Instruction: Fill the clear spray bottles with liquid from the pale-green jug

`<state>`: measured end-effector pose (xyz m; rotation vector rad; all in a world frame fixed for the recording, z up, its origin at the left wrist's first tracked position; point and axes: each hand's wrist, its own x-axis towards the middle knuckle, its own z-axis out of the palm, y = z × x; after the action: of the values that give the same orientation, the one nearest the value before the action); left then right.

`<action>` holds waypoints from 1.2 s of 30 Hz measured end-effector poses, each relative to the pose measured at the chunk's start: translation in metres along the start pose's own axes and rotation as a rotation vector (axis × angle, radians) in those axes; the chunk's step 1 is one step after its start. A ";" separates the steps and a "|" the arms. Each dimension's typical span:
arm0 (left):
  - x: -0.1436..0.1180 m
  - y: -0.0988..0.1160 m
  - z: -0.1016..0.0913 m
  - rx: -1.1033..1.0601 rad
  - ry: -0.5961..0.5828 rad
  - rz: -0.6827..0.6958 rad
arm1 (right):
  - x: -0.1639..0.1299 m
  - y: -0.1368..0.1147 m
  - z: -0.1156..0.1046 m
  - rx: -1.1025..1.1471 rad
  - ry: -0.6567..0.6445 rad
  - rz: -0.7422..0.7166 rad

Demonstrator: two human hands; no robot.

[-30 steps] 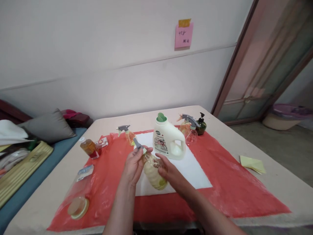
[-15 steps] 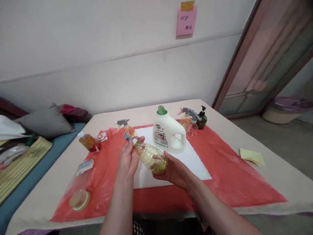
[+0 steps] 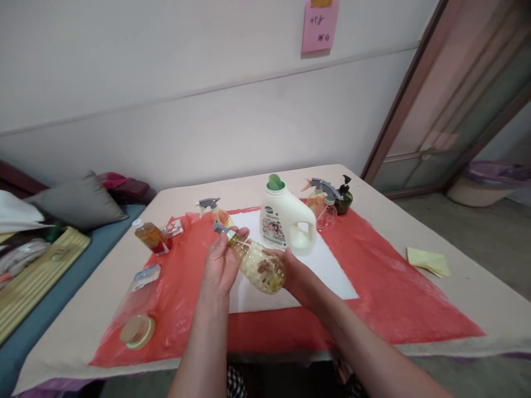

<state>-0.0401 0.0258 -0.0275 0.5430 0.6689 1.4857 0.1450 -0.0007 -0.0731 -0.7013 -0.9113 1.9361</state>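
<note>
Both hands hold a clear ribbed spray bottle (image 3: 258, 268) tilted above the white sheet (image 3: 327, 271). My left hand (image 3: 220, 265) grips its neck, just below the grey trigger head (image 3: 221, 228). My right hand (image 3: 295, 273) cups the bottle's rounded base. Yellowish contents show inside the bottle. Directly behind it stands a white detergent jug (image 3: 285, 224) with a green cap.
A red plastic sheet (image 3: 385, 293) covers the table. On it are an orange spray bottle (image 3: 215, 213), an amber bottle (image 3: 148, 235), two spray bottles (image 3: 321, 207), a dark pump bottle (image 3: 343, 200) and a clear bag with a lid (image 3: 135, 326). Yellow notes (image 3: 427, 261) lie to the right.
The bottle has been tipped from nearly upright toward lying sideways. My right hand slid from its side to under its base. The view shifted slightly downward.
</note>
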 end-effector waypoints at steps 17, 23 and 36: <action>0.001 0.000 0.000 -0.013 0.022 0.008 | -0.004 -0.008 0.007 -0.240 0.006 -0.049; 0.005 0.015 -0.006 -0.059 0.092 0.104 | -0.005 -0.009 0.003 -0.615 0.048 0.008; -0.001 0.053 -0.032 -0.052 0.292 0.543 | 0.026 0.010 -0.025 -1.157 0.311 -0.116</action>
<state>-0.1004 0.0244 -0.0128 0.4933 0.7401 2.1152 0.1468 0.0262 -0.0984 -1.4869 -1.7960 1.0004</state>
